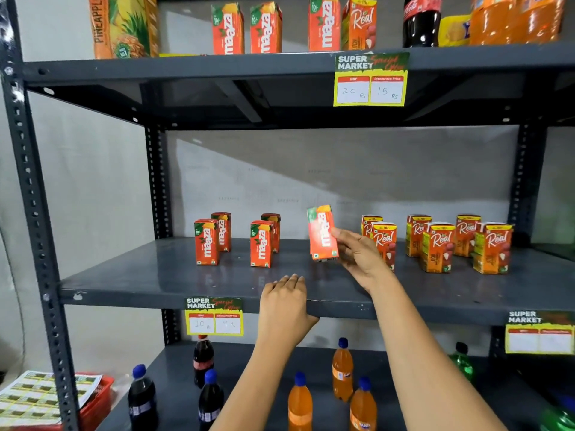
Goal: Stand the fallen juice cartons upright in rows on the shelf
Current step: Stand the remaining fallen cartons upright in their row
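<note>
On the grey metal middle shelf [124, 284], your right hand [357, 253] grips a tilted red Maaza juice carton [322, 233]; your left hand [284, 301] rests flat and loose on the edge.

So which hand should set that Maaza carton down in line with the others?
Right. The right hand already grips the Maaza carton, nearly upright just above the shelf, beside the standing Maaza rows. The left hand is resting on the shelf's front edge, holding nothing.
</note>
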`<control>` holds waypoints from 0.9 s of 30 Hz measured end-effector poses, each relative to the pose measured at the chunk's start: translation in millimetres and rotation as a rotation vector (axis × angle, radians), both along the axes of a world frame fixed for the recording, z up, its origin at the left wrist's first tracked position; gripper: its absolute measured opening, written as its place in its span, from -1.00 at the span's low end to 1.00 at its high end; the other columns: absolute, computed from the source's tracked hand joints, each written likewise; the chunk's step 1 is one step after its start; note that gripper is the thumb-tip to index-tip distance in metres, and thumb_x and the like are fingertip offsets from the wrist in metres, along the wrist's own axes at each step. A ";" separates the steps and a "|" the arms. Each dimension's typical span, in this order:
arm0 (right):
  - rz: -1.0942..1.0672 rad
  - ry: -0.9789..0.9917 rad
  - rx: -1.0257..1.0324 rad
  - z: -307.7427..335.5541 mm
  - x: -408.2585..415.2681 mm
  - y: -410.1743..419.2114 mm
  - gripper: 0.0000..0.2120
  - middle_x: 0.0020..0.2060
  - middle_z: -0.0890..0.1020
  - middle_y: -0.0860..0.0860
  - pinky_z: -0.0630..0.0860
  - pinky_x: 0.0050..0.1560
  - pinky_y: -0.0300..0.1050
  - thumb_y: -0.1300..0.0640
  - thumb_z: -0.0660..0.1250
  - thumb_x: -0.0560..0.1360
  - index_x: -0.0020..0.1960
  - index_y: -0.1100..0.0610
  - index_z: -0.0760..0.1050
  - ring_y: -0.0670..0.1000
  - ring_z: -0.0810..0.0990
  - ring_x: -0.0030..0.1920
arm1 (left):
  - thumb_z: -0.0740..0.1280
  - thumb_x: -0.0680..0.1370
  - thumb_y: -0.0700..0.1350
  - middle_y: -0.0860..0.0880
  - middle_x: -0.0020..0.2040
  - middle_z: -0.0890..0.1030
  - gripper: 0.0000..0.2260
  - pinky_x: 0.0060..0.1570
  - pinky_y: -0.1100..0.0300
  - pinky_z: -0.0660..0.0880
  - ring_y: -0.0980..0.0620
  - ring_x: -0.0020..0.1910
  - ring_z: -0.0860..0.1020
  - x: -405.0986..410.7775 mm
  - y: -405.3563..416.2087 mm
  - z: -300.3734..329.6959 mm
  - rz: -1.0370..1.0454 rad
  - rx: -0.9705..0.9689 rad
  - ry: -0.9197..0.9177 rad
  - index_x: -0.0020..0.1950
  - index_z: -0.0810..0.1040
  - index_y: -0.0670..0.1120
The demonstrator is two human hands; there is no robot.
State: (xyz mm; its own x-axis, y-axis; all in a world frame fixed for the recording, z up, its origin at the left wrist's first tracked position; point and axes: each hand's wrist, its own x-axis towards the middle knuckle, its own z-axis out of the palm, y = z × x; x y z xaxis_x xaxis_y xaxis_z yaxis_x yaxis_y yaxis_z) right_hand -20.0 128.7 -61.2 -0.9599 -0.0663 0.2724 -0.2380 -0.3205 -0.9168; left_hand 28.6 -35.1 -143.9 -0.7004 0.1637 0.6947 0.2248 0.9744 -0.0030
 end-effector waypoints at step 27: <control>-0.212 0.134 0.226 -6.7 -8.5 3.8 -0.64 -0.05 0.69 -0.02 0.57 -0.09 -0.18 0.01 0.39 0.48 0.21 0.16 0.56 -0.01 0.67 -0.01 | 0.37 0.41 0.17 -0.03 0.35 0.51 -0.42 0.33 0.07 0.30 0.00 0.34 0.44 6.3 5.0 -2.0 -0.004 -0.013 -0.018 0.35 0.44 -0.07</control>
State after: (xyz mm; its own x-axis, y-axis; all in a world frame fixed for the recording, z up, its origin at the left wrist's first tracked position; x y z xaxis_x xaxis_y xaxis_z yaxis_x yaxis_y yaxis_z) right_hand -28.5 132.4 -67.9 -0.9154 0.0576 0.3985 -0.4011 -0.0436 -0.9150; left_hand 34.9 -30.1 -145.9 -0.7119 0.1755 0.6800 0.2283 0.9735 -0.0122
